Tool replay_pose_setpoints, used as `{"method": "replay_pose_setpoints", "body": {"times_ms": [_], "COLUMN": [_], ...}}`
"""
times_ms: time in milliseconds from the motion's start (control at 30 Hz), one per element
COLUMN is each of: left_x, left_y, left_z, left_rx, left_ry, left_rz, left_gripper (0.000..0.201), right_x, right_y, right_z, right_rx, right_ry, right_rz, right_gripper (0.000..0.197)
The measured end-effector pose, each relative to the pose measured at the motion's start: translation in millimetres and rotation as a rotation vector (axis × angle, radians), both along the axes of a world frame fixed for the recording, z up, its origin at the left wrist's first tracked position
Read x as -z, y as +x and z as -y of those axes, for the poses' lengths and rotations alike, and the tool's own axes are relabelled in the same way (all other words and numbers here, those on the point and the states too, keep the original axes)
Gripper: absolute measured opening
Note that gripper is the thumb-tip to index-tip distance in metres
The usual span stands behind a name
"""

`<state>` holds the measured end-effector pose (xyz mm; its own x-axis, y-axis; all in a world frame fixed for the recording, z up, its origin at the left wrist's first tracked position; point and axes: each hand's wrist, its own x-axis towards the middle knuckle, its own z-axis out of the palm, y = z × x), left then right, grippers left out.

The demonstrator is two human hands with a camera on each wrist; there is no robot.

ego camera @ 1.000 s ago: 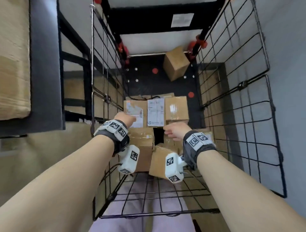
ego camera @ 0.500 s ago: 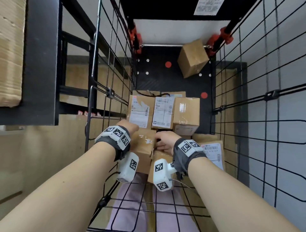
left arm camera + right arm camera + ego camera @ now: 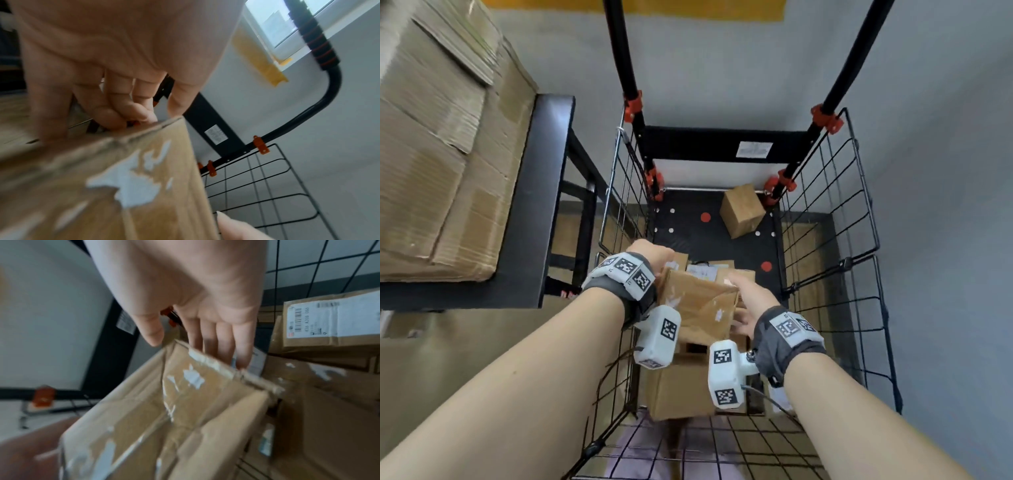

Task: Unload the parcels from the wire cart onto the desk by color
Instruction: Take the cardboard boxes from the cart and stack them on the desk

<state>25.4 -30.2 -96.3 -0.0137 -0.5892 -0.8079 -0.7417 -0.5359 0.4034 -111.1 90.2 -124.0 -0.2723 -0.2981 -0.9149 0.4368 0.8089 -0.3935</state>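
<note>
Change: brown parcel, low on the stack in the wire cart 1 s ago, is now raised between both hands, so this unload has begun
Parcel: inside the cart, above the remaining boxes; taped, torn white label scraps
Left hand: fingers curled over its far edge
Right hand: fingers straight, pressed flat on its right side

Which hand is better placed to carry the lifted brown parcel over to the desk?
Left, probably. The left hand curls its fingers over the top edge of the brown parcel, and the black desk is on that side. The right hand only lays straight fingers against the parcel's far side.
</note>
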Motion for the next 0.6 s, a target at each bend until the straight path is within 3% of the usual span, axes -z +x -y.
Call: {"method": "replay_pose_setpoints", "body": {"times_ms": [33,133,200,300,333,500,600], "left_x": [-9.4,-35.0,-49.5,-68.9,-77.3,-121.6,-152.9], "left_y": [-0.2,0.4,1.3,0.3,-0.6,5.7,15.6], "left_z": [0.7,3.0,6.0,11.4,12.4,18.2,20.5], "left_rx": [0.021,0.016,-0.001,-0.076,-0.088,-0.072,-0.073], "left_ry": [-0.006,-0.052,-0.097,-0.140,-0.159,-0.289,-0.415], "left_rz": [-0.002,-0.016,-0.023,-0.096,-0.119,-0.180,-0.239], "left_gripper": [0.022,0.037,0.037,0.038,0.040,0.034,0.015], "right_x": [-10.1,-43.2,-58.4,-79.1,-84.2,-118.1,-146.9], "right_y": [-3.3,-10.3,-12.0,-8.3,-7.5,-4.1,4.6], "right_z": [4.0,15.2,21.0,27.7,30.1,42.8,55.7], "right_rx": [-0.006,-0.041,-0.117,-0.194,-0.182,-0.077,-0.118], "right_ry": [-0.035,-0.123,-0.164,-0.266,-0.307,-0.433,-0.513], "right_rz": [-0.026,-0.051,-0.102,-0.192,-0.187,-0.137,-0.117], "right_gripper": [0.050,0.006,0.017,0.007,0.010,0.070,0.075]}}
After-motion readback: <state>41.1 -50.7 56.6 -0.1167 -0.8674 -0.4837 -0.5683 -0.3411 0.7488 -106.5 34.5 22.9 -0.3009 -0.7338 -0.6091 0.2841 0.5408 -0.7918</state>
